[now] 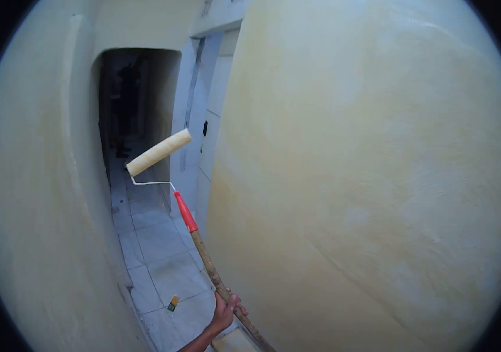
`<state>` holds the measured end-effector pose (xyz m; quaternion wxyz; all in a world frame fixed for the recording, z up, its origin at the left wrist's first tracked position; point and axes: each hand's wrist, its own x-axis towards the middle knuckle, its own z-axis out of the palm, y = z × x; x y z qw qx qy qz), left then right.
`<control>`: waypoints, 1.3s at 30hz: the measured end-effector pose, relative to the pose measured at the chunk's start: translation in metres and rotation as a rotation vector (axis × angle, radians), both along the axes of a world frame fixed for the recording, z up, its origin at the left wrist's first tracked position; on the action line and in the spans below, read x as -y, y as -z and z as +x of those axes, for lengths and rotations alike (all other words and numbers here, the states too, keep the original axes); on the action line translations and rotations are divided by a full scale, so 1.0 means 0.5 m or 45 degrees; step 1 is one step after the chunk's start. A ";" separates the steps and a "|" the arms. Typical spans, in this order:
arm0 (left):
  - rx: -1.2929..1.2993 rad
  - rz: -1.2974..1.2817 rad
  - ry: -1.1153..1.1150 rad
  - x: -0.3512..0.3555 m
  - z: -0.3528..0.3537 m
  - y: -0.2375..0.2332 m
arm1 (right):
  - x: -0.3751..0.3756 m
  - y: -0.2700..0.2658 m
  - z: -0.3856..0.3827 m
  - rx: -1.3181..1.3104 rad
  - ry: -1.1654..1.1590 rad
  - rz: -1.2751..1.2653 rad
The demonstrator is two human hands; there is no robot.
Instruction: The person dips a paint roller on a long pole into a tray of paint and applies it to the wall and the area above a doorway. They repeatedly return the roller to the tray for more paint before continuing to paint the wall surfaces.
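My left hand is wrapped round a long wooden pole, low in the view. At the pole's upper end sits a paint roller with a red handle, a bent white wire frame and a pale cream sleeve. The roller is raised in the air in front of the passage, tilted up to the right. From my left hand the wooden pole runs on down to the right and out of the frame. My right hand is out of sight.
Cream, patchy walls stand close on the left and right. Ahead, a dark opening shows a dim figure, perhaps a person. A white door is beside it. A small green and yellow packet lies on the tiled floor.
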<state>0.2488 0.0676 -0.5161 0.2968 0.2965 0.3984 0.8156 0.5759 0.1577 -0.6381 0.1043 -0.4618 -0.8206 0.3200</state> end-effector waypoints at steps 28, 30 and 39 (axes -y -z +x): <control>0.328 -0.432 -0.261 -0.045 -0.103 -0.091 | 0.099 0.051 0.062 0.178 0.302 -0.067; 0.251 -0.311 -0.242 -0.042 -0.058 -0.161 | 0.096 0.073 0.077 0.153 0.187 -0.229; -0.323 0.043 -0.130 -0.132 0.130 -0.780 | 0.067 -0.086 0.037 -0.723 -0.167 -0.164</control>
